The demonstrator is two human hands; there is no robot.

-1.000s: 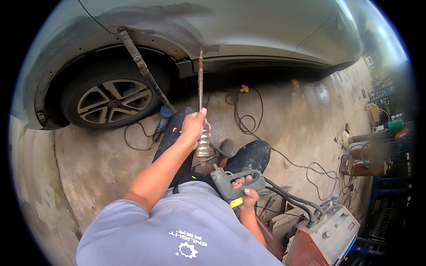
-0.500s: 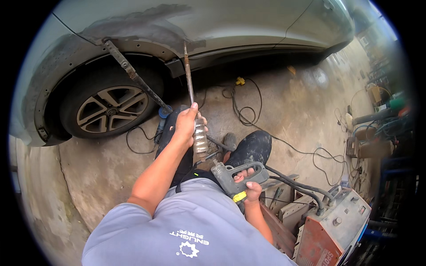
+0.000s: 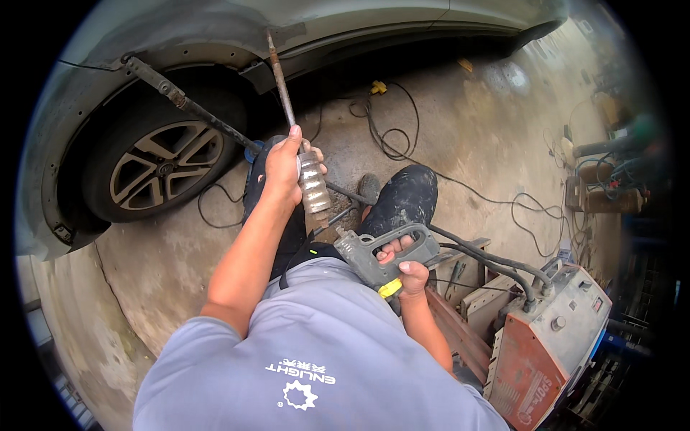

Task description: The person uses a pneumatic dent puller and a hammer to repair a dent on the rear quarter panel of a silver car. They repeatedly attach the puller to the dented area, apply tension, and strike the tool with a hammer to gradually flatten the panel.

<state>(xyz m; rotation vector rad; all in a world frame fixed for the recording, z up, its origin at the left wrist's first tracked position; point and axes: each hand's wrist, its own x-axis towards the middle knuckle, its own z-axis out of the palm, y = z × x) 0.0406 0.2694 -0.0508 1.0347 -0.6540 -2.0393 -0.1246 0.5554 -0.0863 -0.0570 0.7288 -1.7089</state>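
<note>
My left hand (image 3: 285, 169) is closed around a slide hammer, at the ribbed metal weight (image 3: 313, 188) and the lower end of its rod. The slide hammer's long thin rod (image 3: 283, 90) slants up to the car's grey-patched body panel (image 3: 237, 29), where its pointed tip meets the sill just behind the wheel arch. In my right hand (image 3: 408, 269) is a dark grey spot-welding gun (image 3: 365, 260) with a loop handle and a yellow band. My fingers pass through that loop. The gun's nose is close to the weight's lower end; whether they touch, I cannot tell.
A steel bar (image 3: 190, 106) runs from the wheel arch down toward my left knee, beside the wheel (image 3: 165, 169). Thick black cables (image 3: 489, 262) link the gun to a red and grey welding machine (image 3: 550, 345) at right. A thin cord (image 3: 460, 188) loops across the concrete floor (image 3: 474, 136).
The whole view has shifted, so the car sits higher and farther left. Both hands keep their holds; the slide hammer leans slightly more, its tip still at the panel.
</note>
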